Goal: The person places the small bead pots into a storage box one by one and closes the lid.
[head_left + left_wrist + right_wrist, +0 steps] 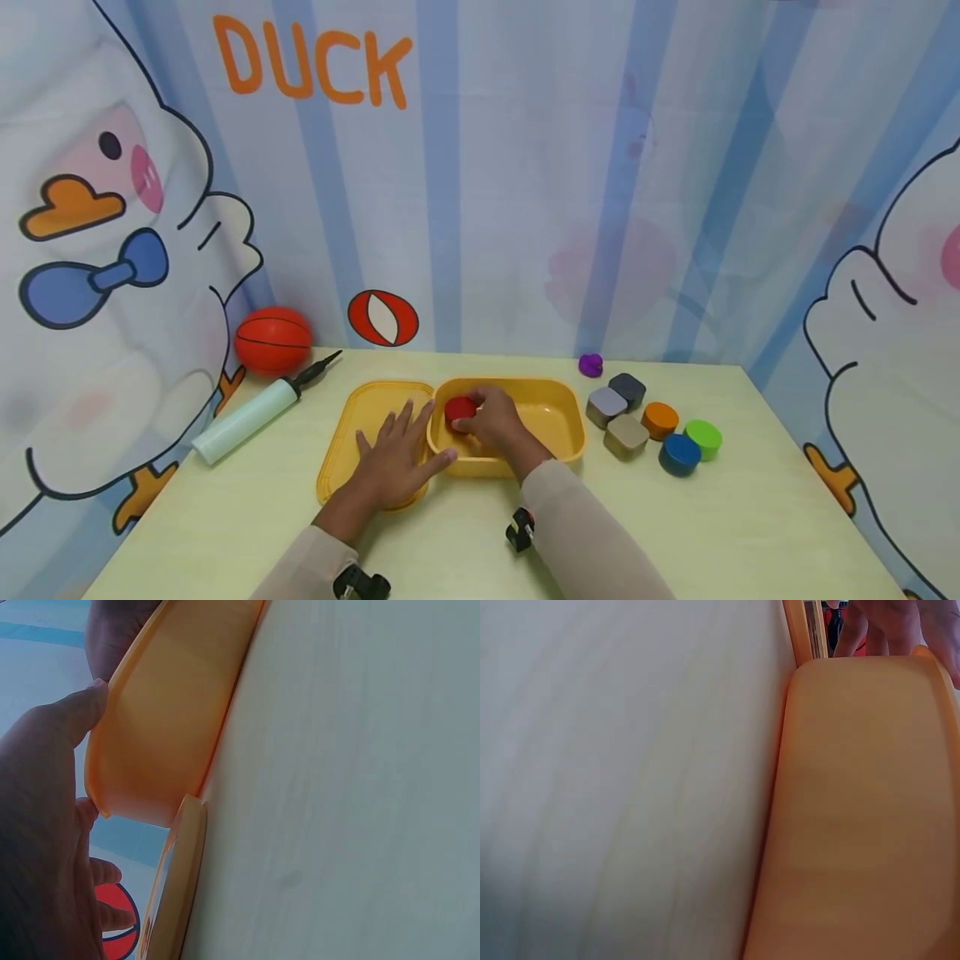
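Observation:
A yellow plastic box (555, 425) stands on the table, its near wall large in the right wrist view. My right hand (501, 418) reaches inside and pinches a red round block (456, 408) at the box's left end. My left hand (396, 465) has its fingers spread over the shallow yellow lid (347, 429), which lies beside the box. In the left wrist view, its thumb and a fingertip touch the rim of the box (157, 727). The right hand is mostly hidden in the wrist views.
Right of the box sit several blocks, among them an orange block (660, 420), a blue block (679, 455) and a green block (703, 438). A small purple object (590, 365) lies behind them. At left are a pale green pump (247, 421) and a red ball (273, 341).

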`<state>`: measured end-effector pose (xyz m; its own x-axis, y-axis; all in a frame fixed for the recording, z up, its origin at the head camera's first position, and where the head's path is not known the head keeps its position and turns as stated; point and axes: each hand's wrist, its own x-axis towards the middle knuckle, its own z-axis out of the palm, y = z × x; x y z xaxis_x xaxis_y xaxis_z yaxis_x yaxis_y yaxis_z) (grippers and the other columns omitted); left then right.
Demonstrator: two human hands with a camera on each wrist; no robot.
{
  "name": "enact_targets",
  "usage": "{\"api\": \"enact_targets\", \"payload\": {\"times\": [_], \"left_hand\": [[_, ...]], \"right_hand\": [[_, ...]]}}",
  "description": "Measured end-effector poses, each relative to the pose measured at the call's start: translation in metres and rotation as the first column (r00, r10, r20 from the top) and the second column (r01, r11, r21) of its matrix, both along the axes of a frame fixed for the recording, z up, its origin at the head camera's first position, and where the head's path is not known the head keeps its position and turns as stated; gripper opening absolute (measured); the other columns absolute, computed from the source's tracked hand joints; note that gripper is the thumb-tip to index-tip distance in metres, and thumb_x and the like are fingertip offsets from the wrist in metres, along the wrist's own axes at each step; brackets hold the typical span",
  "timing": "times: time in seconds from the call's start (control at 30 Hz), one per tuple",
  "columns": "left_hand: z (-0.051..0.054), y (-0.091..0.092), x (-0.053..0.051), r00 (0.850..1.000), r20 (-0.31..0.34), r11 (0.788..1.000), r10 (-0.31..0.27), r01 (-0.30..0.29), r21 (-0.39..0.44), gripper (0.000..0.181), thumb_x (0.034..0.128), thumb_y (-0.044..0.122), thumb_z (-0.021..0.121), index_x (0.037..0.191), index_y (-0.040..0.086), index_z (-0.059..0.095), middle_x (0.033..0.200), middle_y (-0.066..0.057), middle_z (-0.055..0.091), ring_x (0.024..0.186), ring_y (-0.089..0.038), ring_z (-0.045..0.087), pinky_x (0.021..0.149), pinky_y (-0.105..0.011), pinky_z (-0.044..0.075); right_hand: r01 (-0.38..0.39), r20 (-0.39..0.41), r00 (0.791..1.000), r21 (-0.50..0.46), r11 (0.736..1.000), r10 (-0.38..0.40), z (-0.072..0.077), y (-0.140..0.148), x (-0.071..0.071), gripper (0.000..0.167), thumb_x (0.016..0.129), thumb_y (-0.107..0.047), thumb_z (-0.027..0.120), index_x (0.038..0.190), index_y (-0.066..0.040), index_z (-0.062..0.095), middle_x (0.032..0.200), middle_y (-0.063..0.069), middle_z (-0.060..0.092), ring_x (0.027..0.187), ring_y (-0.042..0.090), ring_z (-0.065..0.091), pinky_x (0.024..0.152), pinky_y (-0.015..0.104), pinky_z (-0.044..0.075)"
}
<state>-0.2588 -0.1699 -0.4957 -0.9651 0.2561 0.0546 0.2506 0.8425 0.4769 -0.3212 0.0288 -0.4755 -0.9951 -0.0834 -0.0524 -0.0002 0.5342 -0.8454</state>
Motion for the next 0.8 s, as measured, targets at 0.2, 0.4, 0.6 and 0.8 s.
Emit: {"api": "enact_targets", "payload": {"times": [0.2, 0.4, 0.6, 0.8], "left_hand": [[0.0003, 0.0002, -0.0003, 1.000, -0.016, 1.000, 0.000, -0.001, -0.003, 0.093, 0.1027, 0.077, 0.051, 0.177, 0.029, 0.020, 0.184, -0.017, 0.018, 0.167, -0.058, 0.017, 0.118, -0.095, -0.003], [-0.0003, -0.0003, 0.0003, 1.000, -0.001, 1.000, -0.002, 0.002, -0.006, 0.093, 0.1027, 0.077, 0.051, 0.177, 0.030, 0.020, 0.184, -0.017, 0.017, 0.167, -0.057, 0.017, 0.118, -0.095, -0.003], [-0.0011, -0.0008, -0.0001, 1.000, 0.000, 1.000, 0.004, -0.004, 0.002, 0.093, 0.1022, 0.078, 0.051, 0.177, 0.031, 0.020, 0.184, -0.017, 0.018, 0.167, -0.057, 0.017, 0.118, -0.094, -0.004], [-0.0023, -0.0001, -0.0006, 1.000, 0.007, 1.000, 0.005, -0.005, -0.008, 0.093, 0.1022, 0.079, 0.049, 0.177, 0.032, 0.019, 0.184, -0.017, 0.018, 0.167, -0.057, 0.017, 0.118, -0.094, -0.004]], "right_hand": [[-0.002, -0.010, 1.000, -0.018, 1.000, 0.002, 0.0040, -0.0002, 0.0027, 0.045, 0.092, -0.006, 0.088, 0.133, 0.002, 0.071, 0.130, 0.019, 0.073, 0.107, 0.030, 0.071, 0.100, 0.043, 0.064], [-0.007, 0.002, 1.000, -0.062, 0.998, 0.007, 0.0020, 0.0009, 0.0034, 0.043, 0.092, 0.002, 0.085, 0.132, 0.003, 0.070, 0.131, 0.021, 0.071, 0.098, 0.027, 0.076, 0.089, 0.037, 0.066], [-0.005, 0.006, 1.000, -0.062, 0.998, 0.005, 0.0033, 0.0028, 0.0023, 0.049, 0.091, -0.001, 0.086, 0.136, 0.000, 0.068, 0.133, 0.022, 0.070, 0.097, 0.028, 0.077, 0.086, 0.037, 0.066], [0.001, 0.052, 0.999, -0.065, 0.998, 0.002, 0.0075, 0.0070, 0.0021, 0.053, 0.092, -0.005, 0.087, 0.141, -0.002, 0.067, 0.139, 0.023, 0.067, 0.097, 0.029, 0.076, 0.087, 0.040, 0.067]]}}
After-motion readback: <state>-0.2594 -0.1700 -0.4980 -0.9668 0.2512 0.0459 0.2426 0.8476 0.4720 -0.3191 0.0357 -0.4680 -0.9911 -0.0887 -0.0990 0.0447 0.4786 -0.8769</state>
